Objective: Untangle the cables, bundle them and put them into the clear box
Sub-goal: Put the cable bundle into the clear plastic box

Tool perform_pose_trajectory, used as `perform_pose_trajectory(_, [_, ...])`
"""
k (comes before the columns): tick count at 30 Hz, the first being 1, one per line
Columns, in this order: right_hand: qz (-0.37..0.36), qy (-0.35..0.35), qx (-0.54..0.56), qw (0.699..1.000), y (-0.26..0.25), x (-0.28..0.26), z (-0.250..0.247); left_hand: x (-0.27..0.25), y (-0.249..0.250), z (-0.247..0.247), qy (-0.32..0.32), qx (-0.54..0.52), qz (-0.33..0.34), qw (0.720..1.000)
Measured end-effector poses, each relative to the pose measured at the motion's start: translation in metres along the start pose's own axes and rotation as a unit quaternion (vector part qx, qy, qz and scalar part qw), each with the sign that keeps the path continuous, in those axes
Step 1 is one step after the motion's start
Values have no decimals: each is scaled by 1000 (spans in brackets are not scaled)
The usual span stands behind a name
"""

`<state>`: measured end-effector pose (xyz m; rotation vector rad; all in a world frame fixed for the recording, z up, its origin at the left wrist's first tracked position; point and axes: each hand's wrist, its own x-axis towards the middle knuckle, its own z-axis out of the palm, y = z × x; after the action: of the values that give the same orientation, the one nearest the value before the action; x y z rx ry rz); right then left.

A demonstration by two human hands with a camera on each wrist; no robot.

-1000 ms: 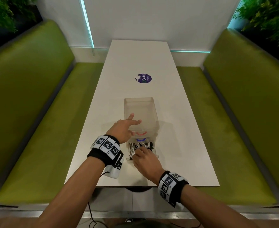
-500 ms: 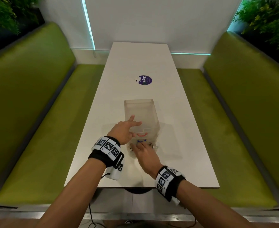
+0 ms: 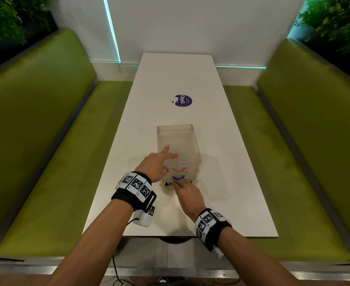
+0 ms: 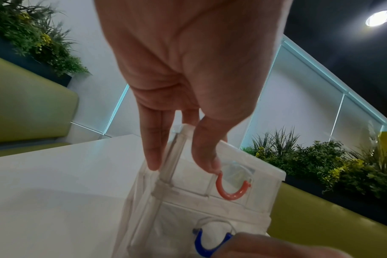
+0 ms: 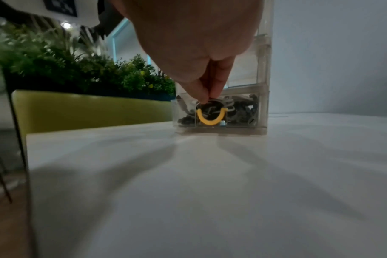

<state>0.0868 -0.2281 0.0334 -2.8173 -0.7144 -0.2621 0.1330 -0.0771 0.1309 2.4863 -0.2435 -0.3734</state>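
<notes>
A clear box (image 3: 177, 139) of stacked drawers stands on the white table (image 3: 227, 195). My left hand (image 3: 159, 162) rests on its near left top corner with fingers straight; in the left wrist view the left hand (image 4: 181, 160) has its thumb touching the front beside the red handle (image 4: 231, 192). Below that is a blue handle (image 4: 201, 244). My right hand (image 3: 185, 190) presses its fingertips against the front of the bottom drawer, just above the yellow handle (image 5: 211, 117). Dark and white bundled cables (image 5: 241, 111) lie inside that drawer, which stands almost fully in.
A round purple sticker (image 3: 182, 100) lies on the table beyond the box. Green benches (image 3: 46, 162) run along both sides, with plants behind them. The table's near edge (image 3: 180, 236) is just behind my wrists.
The bottom drawer, pulled out with the cables showing one second ago, has slid back into the box under my right hand. My left hand has stayed on the box top.
</notes>
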Motion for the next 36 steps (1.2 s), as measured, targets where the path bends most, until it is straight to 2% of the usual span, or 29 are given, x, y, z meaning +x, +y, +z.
perform_pose_trajectory(7, [14, 29, 21, 999, -7, -12, 7, 1, -2, 1, 2, -1, 1, 1000])
perform_pose_trajectory(13, [81, -4, 25, 996, -16, -9, 12, 1, -3, 0, -3, -1, -4, 1000])
perform_pose_trajectory(19, [99, -11, 39, 994, -15, -20, 11, -1, -4, -1, -1, -3, -3, 1000])
perform_pose_trajectory(24, [67, -17, 12, 998, 1, -14, 4, -1, -2, 1, -3, 7, 0, 1000])
perform_pose_trajectory(30, [64, -41, 10, 997, 6, -6, 1, -1, -4, 1, 3, -2, 1, 1000])
perform_pose_trajectory(36, [3, -37, 21, 999, 18, -7, -1, -4, -4, 3, 13, -14, 9, 1000])
